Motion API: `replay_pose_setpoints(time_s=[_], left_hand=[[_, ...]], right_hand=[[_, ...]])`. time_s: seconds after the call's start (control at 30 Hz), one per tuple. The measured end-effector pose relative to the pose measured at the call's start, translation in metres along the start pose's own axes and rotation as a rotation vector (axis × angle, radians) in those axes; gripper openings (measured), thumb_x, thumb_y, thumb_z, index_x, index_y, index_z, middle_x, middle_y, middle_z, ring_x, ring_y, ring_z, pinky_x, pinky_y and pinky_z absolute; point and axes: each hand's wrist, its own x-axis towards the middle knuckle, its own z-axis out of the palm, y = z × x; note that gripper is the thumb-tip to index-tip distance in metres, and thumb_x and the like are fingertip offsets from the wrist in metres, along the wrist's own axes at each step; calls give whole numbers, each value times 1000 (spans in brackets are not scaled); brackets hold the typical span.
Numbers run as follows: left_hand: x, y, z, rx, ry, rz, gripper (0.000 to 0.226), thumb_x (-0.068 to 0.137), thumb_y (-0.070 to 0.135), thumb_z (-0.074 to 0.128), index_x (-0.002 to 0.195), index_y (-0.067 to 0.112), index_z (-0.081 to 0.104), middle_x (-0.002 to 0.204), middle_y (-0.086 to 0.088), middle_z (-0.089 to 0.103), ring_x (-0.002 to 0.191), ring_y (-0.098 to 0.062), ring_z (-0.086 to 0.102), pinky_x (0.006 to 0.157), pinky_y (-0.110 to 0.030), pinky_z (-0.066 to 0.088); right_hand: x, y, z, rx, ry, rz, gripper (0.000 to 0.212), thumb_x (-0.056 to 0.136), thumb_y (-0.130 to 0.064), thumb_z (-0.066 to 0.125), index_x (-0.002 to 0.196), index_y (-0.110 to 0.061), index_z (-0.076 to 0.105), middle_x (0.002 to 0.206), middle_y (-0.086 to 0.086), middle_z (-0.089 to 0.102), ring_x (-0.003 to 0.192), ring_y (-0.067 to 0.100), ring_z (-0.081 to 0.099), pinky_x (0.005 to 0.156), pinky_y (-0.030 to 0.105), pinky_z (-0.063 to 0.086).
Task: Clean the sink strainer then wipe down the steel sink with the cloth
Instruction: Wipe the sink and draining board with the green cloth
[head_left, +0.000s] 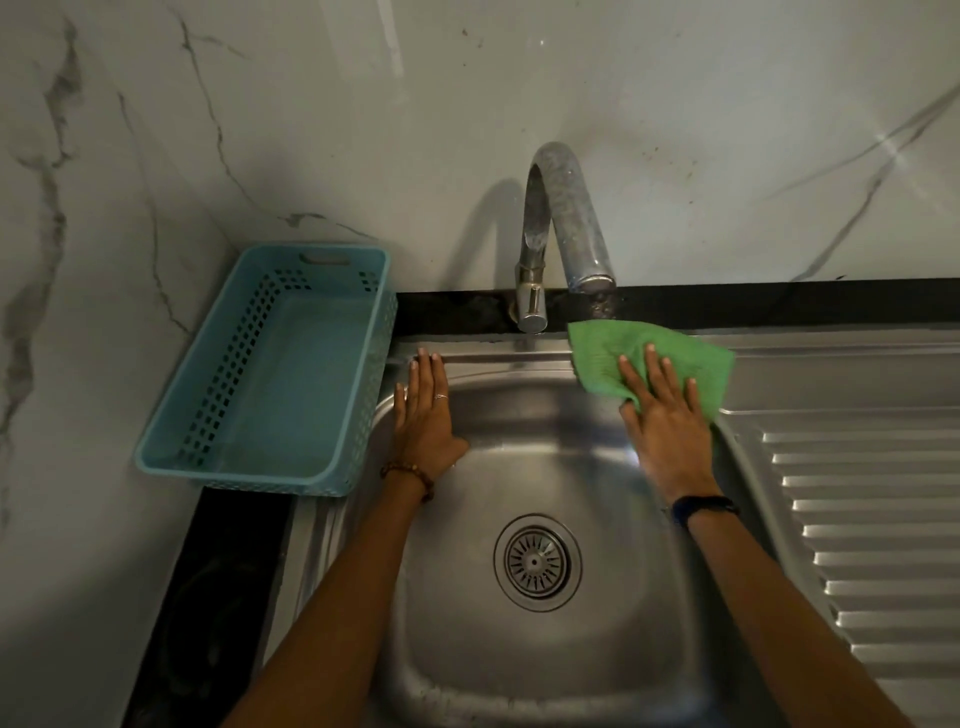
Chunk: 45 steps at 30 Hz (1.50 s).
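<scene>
The steel sink (535, 467) fills the worktop; its strainer (536, 563) sits seated in the basin floor. At the far-right corner, the right hand (665, 415) presses the green cloth (602, 353) with spread fingers; the left hand (423, 410), fingers together, braces the far-left rim. Best to keep the palm flat and overlap strokes.

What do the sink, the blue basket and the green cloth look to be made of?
The sink looks like brushed stainless steel: grey, with soft reflections. The basket seems moulded plastic, matte blue with punched holes in its walls. The cloth looks like a soft, ribbed fabric, perhaps microfibre; its weave is hard to tell.
</scene>
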Motion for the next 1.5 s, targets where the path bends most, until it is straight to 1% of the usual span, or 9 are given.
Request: replay_pose_setpoints(time_s=[0.2,0.47,0.6,0.77,0.93,1.17,1.33,1.43,1.5], left_hand=[[2,-1,-4,-30,-51,14,112,73,20,67,144,11,-19,154,-11,-24,142,-24,-23,112,-37,-15],[3,-5,-5,-93,-56,37,108,70,10,61,145,11,-16,154,-11,-24,142,-22,-22,112,-37,-16],[4,-8,-4,-75,-79,52,91,79,25,60,148,13,0,158,-11,-8,145,-22,-14,113,-36,-17],[7,-10,-4,-66,-118,27,95,75,15,59,147,12,-2,157,-10,-11,144,-22,-18,112,-35,-18],[7,-9,-4,-97,-88,25,105,71,8,57,145,14,-18,154,-7,-25,142,-21,-22,114,-39,-12],[2,0,-6,-20,-76,-11,101,78,9,60,145,10,-15,154,-11,-22,143,-25,-20,116,-42,-9],[-9,23,-13,87,-86,-121,100,80,17,63,146,9,-12,155,-16,-19,144,-29,-14,116,-50,-3],[-33,62,3,156,-4,-48,97,82,29,63,147,12,-7,156,-13,-14,145,-28,-11,115,-51,-3],[-48,103,20,122,18,51,93,84,32,60,146,16,-7,157,-9,-12,145,-26,-11,115,-51,-4]], right_hand=[[5,-13,-9,111,14,319,48,100,-20,27,146,-6,24,155,24,14,144,36,14,117,51,7],[5,-138,19,285,-31,44,51,101,-19,26,148,-9,8,156,22,-3,146,32,-7,119,41,-7],[5,-171,29,229,-88,-245,59,99,-15,35,148,-14,3,158,16,-5,146,28,-7,119,37,-8],[12,-139,27,65,-58,-377,68,94,-1,39,148,-17,2,159,9,1,147,23,-1,117,38,-8],[5,-86,16,42,-55,-219,60,99,-13,34,148,-18,0,159,8,-1,147,24,-1,118,39,-7],[7,26,-32,-95,-159,15,52,100,-19,27,149,-12,11,158,14,10,146,23,14,118,42,11],[10,67,-59,277,-187,156,43,99,-19,35,139,-3,39,144,22,40,129,36,43,108,43,30],[-6,99,-81,912,-98,373,31,98,-17,40,110,6,59,98,18,65,95,29,60,83,38,44],[-21,128,-97,1407,-90,485,30,97,-19,41,110,0,60,86,4,71,79,19,64,77,34,49]])
